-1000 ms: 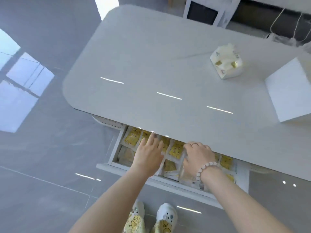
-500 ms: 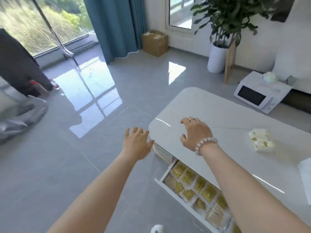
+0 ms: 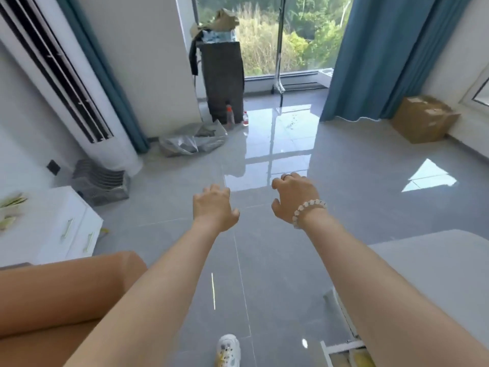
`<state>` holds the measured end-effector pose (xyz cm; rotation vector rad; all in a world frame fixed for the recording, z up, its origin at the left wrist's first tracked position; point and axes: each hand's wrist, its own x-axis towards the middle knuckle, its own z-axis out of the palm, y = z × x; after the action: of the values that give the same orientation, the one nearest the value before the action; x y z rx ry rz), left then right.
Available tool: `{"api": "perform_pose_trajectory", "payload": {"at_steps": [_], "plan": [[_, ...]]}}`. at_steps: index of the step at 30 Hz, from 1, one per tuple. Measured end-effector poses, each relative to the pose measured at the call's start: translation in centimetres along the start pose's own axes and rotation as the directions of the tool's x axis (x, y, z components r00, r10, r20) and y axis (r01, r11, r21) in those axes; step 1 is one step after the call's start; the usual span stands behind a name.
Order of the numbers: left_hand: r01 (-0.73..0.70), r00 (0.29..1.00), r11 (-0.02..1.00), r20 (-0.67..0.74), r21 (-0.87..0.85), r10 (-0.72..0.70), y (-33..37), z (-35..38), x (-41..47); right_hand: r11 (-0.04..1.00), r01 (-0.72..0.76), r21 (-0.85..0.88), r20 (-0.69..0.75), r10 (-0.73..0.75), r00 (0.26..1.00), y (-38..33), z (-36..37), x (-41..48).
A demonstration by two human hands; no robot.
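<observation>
Grey glossy floor tiles lie beneath both hands, and nothing stands between them. The left hand and the right hand, which wears a bead bracelet, hang side by side in the air with fingers loosely curled, grasping nothing. At 9 o'clock are a tan sofa arm and a white cabinet. At 3 o'clock is the pale table. The drawer sits at 5 o'clock, well apart from the hands, pulled out from under the table toward 9 o'clock. The right forearm and the frame edge hide most of it, and yellow packets barely show. Its front rail seems to run 12 to 6.
</observation>
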<state>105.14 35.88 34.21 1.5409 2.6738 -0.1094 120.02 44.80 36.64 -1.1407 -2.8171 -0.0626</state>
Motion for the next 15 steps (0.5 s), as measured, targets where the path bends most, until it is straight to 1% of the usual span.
{"api": "perform_pose_trajectory", "payload": {"at_steps": [2, 5, 8, 10, 15], "plan": [[0.057, 0.998, 0.998, -0.004, 0.001, -0.057, -3.5, 0.5, 1.8, 0.997, 0.076, -0.003, -0.013, -0.076, 0.997, -2.6, 0.6, 4.1], [0.127, 0.992, 0.991, -0.001, -0.032, -0.127, -8.9, 0.6, 4.9, 0.989, 0.144, 0.036, -0.024, -0.143, 0.989, -6.8, 1.2, 10.0], [0.212, 0.977, 0.974, 0.023, -0.076, -0.211, -14.3, 0.5, 8.0, 0.963, 0.266, 0.05, 0.046, -0.269, 0.962, -10.8, 2.3, 15.1], [0.269, 0.963, 0.961, 0.022, -0.067, -0.268, -17.7, 0.6, 10.1, 0.941, 0.334, 0.049, 0.071, -0.337, 0.939, -13.3, 3.0, 18.5], [0.359, 0.933, 0.933, 0.026, -0.004, -0.358, -23.9, 1.4, 14.3, 0.905, 0.416, 0.082, 0.097, -0.423, 0.901, -18.1, 3.8, 25.5]]}}
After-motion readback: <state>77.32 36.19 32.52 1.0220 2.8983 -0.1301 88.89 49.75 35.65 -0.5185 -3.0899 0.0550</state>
